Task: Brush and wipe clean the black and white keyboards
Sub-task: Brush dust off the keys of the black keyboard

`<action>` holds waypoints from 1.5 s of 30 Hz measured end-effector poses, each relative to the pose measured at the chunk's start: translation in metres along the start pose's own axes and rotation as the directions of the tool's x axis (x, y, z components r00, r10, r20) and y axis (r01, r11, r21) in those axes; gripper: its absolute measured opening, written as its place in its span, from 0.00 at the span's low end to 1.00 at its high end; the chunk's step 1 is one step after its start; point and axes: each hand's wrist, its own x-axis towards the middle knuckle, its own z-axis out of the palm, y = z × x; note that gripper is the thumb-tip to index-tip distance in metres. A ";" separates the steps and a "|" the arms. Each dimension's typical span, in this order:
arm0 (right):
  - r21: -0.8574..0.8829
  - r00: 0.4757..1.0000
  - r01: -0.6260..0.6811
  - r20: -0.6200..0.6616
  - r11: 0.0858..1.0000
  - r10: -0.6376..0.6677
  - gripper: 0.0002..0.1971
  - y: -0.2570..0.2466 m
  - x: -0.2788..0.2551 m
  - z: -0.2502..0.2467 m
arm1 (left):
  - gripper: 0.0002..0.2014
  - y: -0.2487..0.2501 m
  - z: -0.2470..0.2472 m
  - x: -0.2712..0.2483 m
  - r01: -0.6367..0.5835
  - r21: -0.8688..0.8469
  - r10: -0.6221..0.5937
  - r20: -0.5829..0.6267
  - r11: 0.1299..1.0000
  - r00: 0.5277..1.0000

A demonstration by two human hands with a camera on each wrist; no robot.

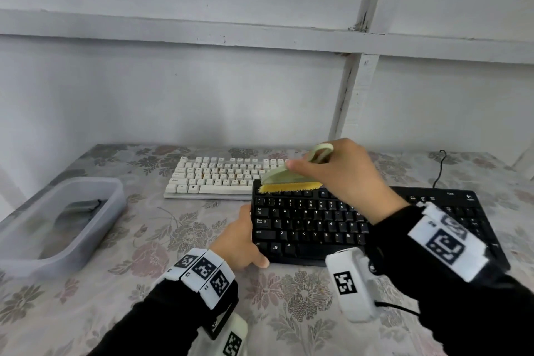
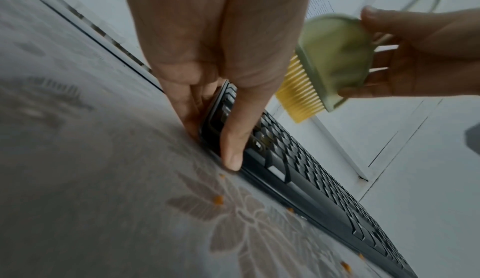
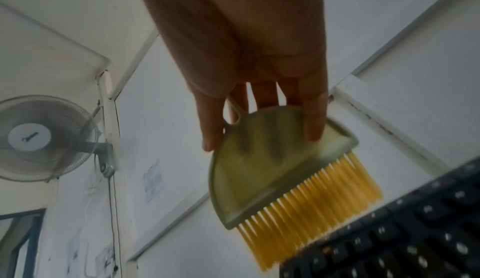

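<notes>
A clear plastic tub [image 1: 114, 196] is parked left on the floral tablecloth [image 1: 161, 228]; a fan [image 3: 39, 138] is mounted on the wall.

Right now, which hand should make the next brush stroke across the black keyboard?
Right hand: it holds the brush at the black keyboard's top row, while the left hand grips its left edge.
</notes>
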 end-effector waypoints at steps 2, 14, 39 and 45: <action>0.028 0.999 0.000 -0.052 1.000 0.002 0.19 0.001 0.002 0.015 | 0.47 0.000 0.000 0.001 -0.001 0.017 0.001 -0.005 1.000 1.000; 0.148 0.986 0.030 -0.169 0.989 -0.004 0.12 0.028 -0.005 0.041 | 0.48 0.003 0.001 -0.001 0.015 0.035 -0.014 -0.015 0.999 1.000; 0.211 0.955 -0.142 -0.228 0.967 0.190 0.06 0.077 -0.031 -0.038 | 0.46 0.006 0.001 -0.005 0.018 0.000 -0.018 -0.011 1.000 1.000; 0.125 0.925 -0.053 -0.367 0.991 0.096 0.08 0.072 -0.027 -0.061 | 0.46 0.005 0.000 -0.003 0.024 -0.010 -0.024 -0.006 1.000 1.000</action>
